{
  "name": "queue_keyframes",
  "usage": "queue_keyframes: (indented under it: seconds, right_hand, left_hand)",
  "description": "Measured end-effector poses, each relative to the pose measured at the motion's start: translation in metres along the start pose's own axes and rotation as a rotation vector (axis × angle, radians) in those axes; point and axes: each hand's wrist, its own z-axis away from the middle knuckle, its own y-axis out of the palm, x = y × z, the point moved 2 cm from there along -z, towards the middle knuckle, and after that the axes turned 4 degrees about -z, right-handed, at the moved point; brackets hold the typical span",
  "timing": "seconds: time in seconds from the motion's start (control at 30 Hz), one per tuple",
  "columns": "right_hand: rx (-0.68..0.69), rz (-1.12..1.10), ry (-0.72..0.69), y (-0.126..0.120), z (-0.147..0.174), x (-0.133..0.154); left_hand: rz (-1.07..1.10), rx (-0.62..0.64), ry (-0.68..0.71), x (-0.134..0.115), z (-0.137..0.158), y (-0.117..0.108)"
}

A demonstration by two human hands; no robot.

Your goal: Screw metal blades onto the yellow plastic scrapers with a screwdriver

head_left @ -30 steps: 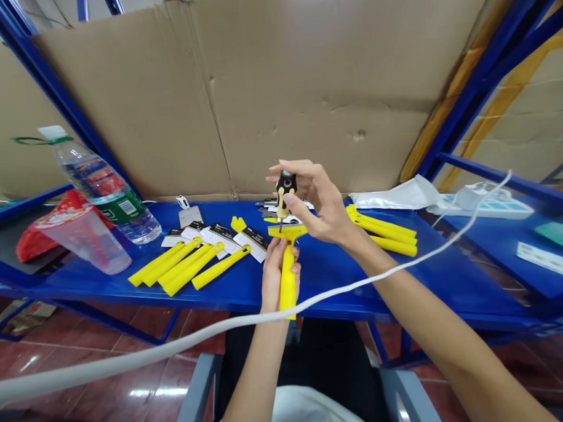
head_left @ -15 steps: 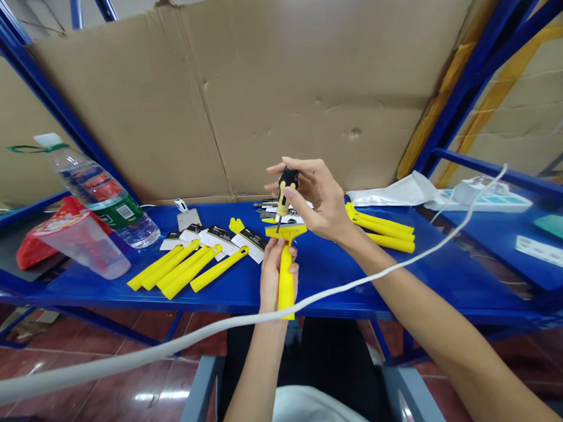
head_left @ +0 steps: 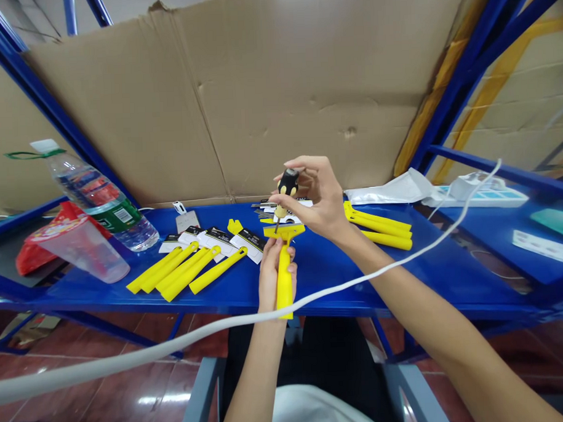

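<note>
My left hand (head_left: 271, 276) is wrapped round the handle of a yellow scraper (head_left: 285, 285), its wide head pointing up and away from me. In my right hand (head_left: 320, 194) is a small black and cream screwdriver (head_left: 288, 185), gripped between thumb and fingers. The screwdriver's tip meets the left part of the scraper head; the screw itself is too small to make out. Left of my hands lie several yellow handles (head_left: 186, 273) beside black and white cards (head_left: 249, 243). More yellow scraper parts (head_left: 383, 226) rest to the right, behind my right forearm.
A white cable (head_left: 358, 277) crosses in front of my forearms. On the left stand a tilted water bottle (head_left: 119, 213) and a translucent pink cup (head_left: 91, 254). A white plastic packet (head_left: 391, 190) lies at the back right of the blue table (head_left: 240, 292), before a cardboard wall (head_left: 277, 100).
The fingers of my right hand have shifted round the screwdriver, and its handle leans slightly differently. My left hand keeps the scraper in about the same place; the view has moved a little.
</note>
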Motion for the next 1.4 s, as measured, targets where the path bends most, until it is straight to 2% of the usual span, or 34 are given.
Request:
queue_keyframes:
  seconds: [0.1,0.27,0.33,0.5,0.6,0.73,0.8,0.93,1.13,1.3,1.4]
  right_hand:
    - [-0.004,0.032,0.01,-0.002,-0.001,0.001]
    - [0.193,-0.101,0.044,0.002,0.001,0.007]
    - [0.175,-0.085,0.05,0.003,0.002,0.004]
    - [-0.01,0.069,0.0,0.002,0.003,-0.005]
    - [0.049,0.074,0.009,0.002,0.004,-0.002]
    - [0.172,-0.06,0.064,0.005,0.005,0.0]
    - [0.153,-0.075,0.064,0.005,0.005,-0.002]
    - [-0.002,0.02,0.025,0.002,0.004,-0.006]
    - [0.146,-0.135,0.056,0.005,0.004,-0.003]
    - [-0.003,0.014,0.0,0.001,0.004,-0.007]
    - [0.095,-0.051,0.025,0.003,0.005,-0.005]
  left_hand:
    - [-0.005,0.003,0.006,0.001,-0.001,-0.002]
    - [-0.002,-0.008,0.003,0.001,-0.002,-0.003]
    - [-0.003,0.001,0.0,0.001,-0.002,-0.002]
    - [-0.003,0.004,-0.001,0.0,-0.002,-0.002]
    - [0.0,0.0,0.0,0.001,-0.002,-0.002]
    - [0.012,-0.019,-0.005,0.001,-0.002,-0.002]
    - [0.01,-0.004,-0.011,0.001,-0.003,-0.003]
    - [0.012,0.024,-0.016,0.001,-0.006,-0.007]
    - [0.012,0.007,-0.02,0.002,-0.009,-0.012]
    - [0.007,0.04,-0.017,0.002,-0.011,-0.012]
    - [0.012,0.006,-0.023,0.002,-0.012,-0.012]
